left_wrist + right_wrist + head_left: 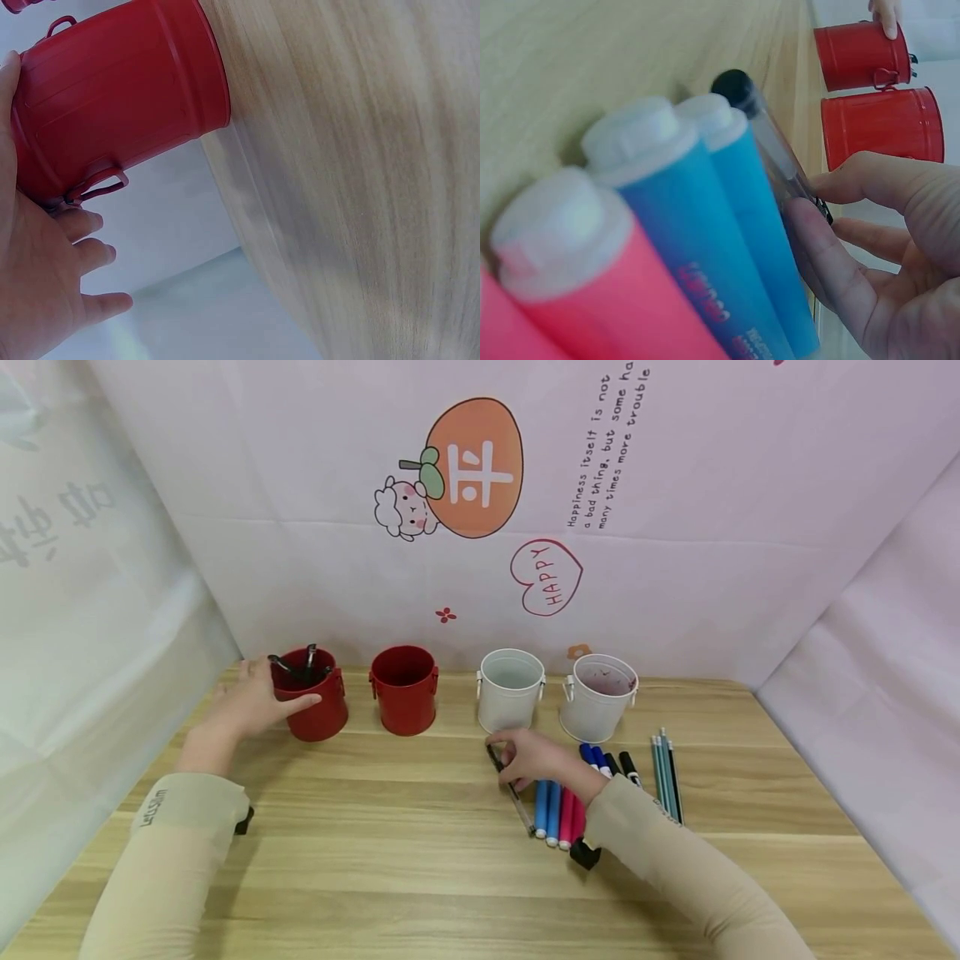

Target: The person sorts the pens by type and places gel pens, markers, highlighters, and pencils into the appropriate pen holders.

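My left hand [251, 697] holds the leftmost red bucket [318, 714] near its rim, thumb across the front. Several dark-ended pens [310, 660] stand inside it. In the left wrist view, the bucket [112, 90] is upright on the table, and three fingers [94, 255] extend loosely past its side handle; the index finger is hidden. My right hand [528, 756] pinches a clear-barrelled pen with black ends [519, 806] between thumb and fingers, in front of a white bucket [510, 693]. The pen [776, 146] slants beside the blue markers [727, 202] in the right wrist view.
A second red bucket [405, 693] and another white bucket [596, 706] stand along the back. Blue markers [553, 814], pink markers [567, 818], darker capped markers [630, 768] and pencils [663, 777] lie at the right. A printed cloth [300, 585] hangs behind the table.
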A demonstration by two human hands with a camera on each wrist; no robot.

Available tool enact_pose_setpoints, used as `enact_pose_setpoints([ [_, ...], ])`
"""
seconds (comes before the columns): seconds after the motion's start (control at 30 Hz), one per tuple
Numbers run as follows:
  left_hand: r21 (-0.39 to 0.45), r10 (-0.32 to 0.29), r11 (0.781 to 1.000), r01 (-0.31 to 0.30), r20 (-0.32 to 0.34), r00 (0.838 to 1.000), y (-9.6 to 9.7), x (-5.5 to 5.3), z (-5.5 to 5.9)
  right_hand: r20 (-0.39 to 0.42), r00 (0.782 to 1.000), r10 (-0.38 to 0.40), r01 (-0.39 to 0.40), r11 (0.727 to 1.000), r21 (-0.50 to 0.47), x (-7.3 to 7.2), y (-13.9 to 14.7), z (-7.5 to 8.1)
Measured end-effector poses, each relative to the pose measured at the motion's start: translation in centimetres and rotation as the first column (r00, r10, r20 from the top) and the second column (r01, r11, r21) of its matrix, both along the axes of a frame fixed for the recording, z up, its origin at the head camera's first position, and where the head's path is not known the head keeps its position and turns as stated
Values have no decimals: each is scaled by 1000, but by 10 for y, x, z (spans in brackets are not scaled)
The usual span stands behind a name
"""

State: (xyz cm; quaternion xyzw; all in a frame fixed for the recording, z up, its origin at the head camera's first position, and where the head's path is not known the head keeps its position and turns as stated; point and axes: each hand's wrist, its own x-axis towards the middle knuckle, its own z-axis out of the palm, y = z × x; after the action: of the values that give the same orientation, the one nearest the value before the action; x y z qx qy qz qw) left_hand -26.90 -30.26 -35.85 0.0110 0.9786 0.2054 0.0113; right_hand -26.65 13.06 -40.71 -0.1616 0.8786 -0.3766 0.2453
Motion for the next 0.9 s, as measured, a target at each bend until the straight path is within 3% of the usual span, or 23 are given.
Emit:
enact_pose_setpoints([
  [0.6,1,0,1000,0,4,1000,2,2,3,125,992,-24,43,987,-153,-2,4,4],
  [0.9,7,2,1000,-2,11,1000,1,3,3,123,992,11,14,979,-201,-1,0,15],
])
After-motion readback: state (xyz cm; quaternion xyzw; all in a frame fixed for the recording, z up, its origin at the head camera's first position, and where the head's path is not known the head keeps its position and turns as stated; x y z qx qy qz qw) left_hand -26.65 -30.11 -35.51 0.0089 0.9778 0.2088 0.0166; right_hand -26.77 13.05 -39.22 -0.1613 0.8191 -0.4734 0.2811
